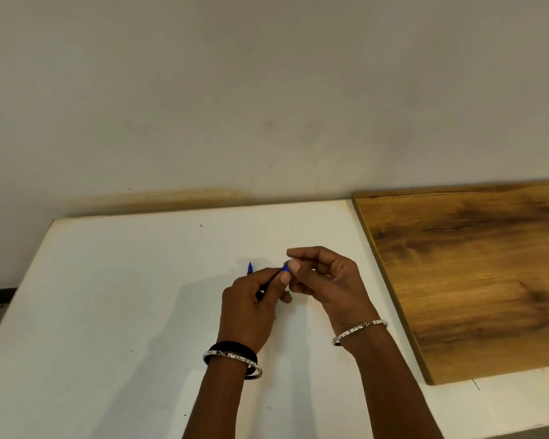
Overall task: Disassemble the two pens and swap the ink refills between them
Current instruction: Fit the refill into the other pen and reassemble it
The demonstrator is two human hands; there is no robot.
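Nearest, two bare forearms enter from the bottom edge over the white surface (108, 312). Left wrist: a studded silver bangle (235, 359) against a black band (232, 346). Right wrist: a second bangle (360, 329) of the same kind.

Left grip (251, 308) is curled round a pen (278, 274). The dark barrel lies across the fingers with the thumb pressed along it, and the blue end points up and to the right. Right grip (333, 283) pinches that blue end between thumb and forefinger; its other fingers are loosely curled. The two grips meet over the surface, centre-right of it.

A green speck (288, 292) shows below the thumbs; too small to identify. Just beyond the left knuckles a thin blue pointed tip (250, 267) sticks up. Cannot tell whether it belongs to the second pen or is a refill, nor whether the left grip holds it.

Farther right, a brown wood-grain board (473, 280) lies on the surface, its left edge near the right wrist. Behind everything, a plain off-white wall (267, 90).
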